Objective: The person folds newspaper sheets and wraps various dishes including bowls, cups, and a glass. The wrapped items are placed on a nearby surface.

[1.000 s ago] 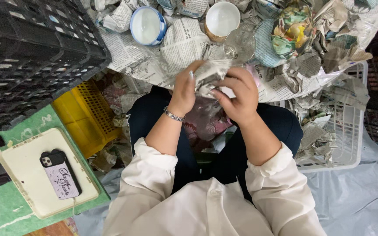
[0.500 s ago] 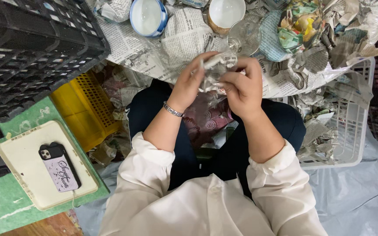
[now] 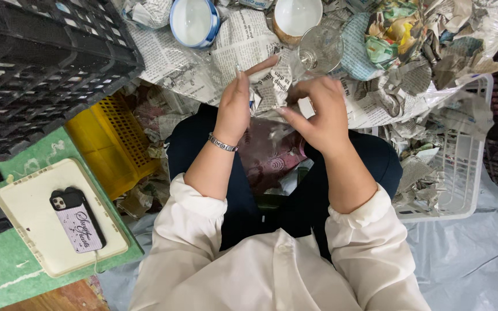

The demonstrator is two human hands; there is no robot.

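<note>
Down at the lap, left hand (image 3: 234, 106) and right hand (image 3: 318, 112) both pinch a crumpled newspaper piece (image 3: 269, 89) between them, fingers curled on it. Just beyond, a clear glass (image 3: 320, 49), then two bowls (image 3: 194, 22).

A black crate (image 3: 41, 63) walled off the left and a white basket (image 3: 462, 167) the right. Ahead, two bowls (image 3: 194, 22), a clear glass (image 3: 320, 49) and crumpled newspaper (image 3: 422, 52) crowded the surface. Open room remained, apparently, only above the lap (image 3: 272, 167).
</note>
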